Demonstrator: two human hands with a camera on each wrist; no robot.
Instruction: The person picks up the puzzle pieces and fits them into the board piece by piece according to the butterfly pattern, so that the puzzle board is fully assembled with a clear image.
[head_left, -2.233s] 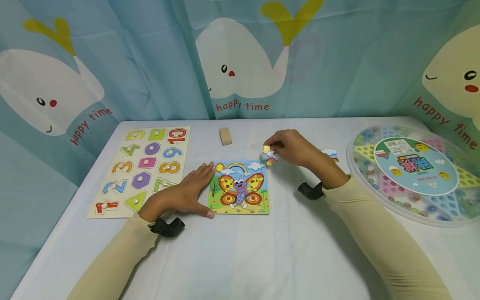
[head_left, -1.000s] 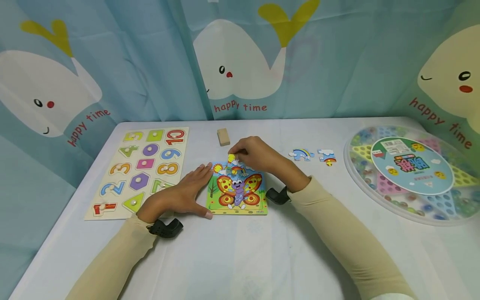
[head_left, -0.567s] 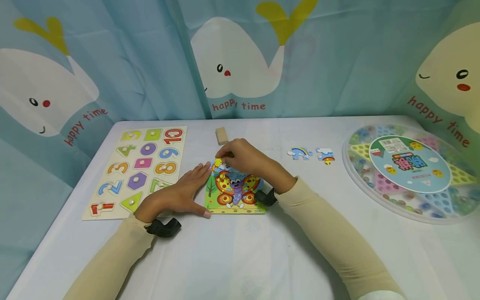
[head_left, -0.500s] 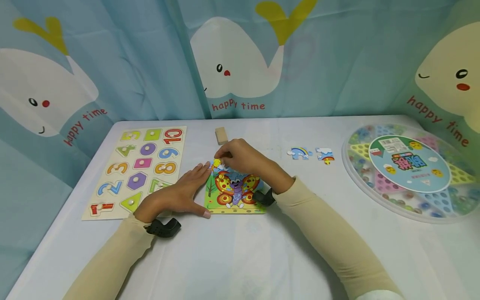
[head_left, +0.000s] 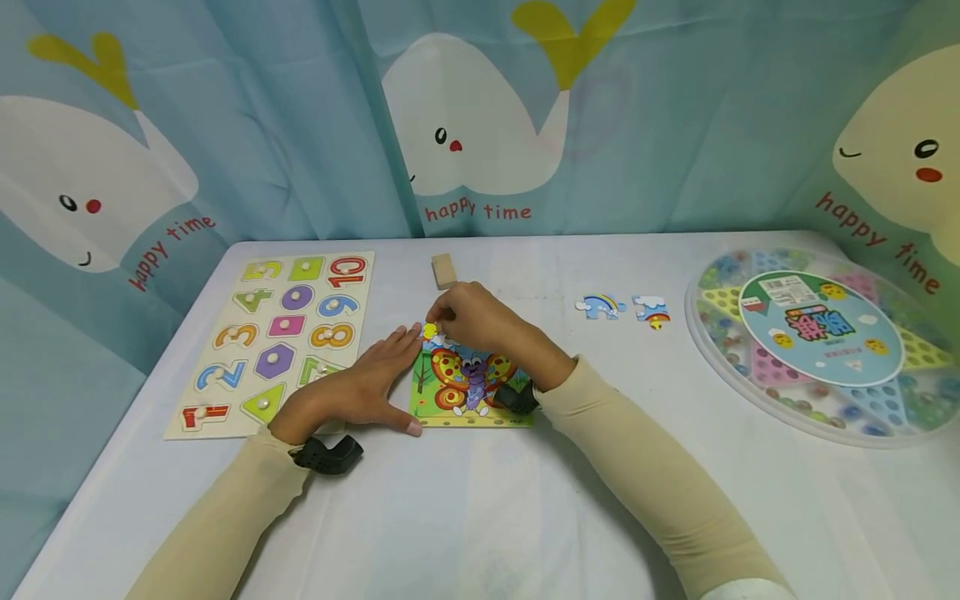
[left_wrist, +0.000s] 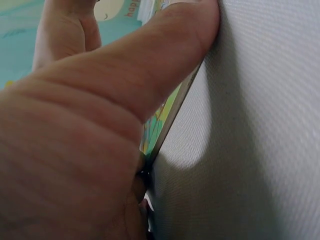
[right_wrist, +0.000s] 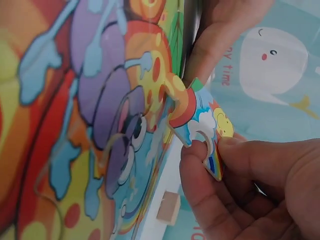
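Observation:
A butterfly puzzle board (head_left: 450, 398) lies flat on the table. My left hand (head_left: 367, 383) rests along its left edge, fingers spread, the thumb by the lower corner; in the left wrist view the thumb of my left hand (left_wrist: 115, 75) lies against the board's edge (left_wrist: 172, 107). My right hand (head_left: 483, 321) pinches a puzzle piece (head_left: 430, 331) over the board's upper left corner. Seen from the right wrist, the piece (right_wrist: 202, 117) shows a sun, a cloud and part of a rainbow, and is tilted above the board between thumb and fingers of my right hand (right_wrist: 255, 185).
Two loose puzzle pieces, one with a rainbow (head_left: 600, 307) and one beside it (head_left: 651, 311), lie right of the board. A wooden block (head_left: 443, 272) sits behind it. A number board (head_left: 225, 333) is at left, a round marble game (head_left: 821, 329) at right.
My right hand has carried the piece from the board's right side leftward to its upper left corner, and lowered it slightly. My left hand has stayed in place on the board.

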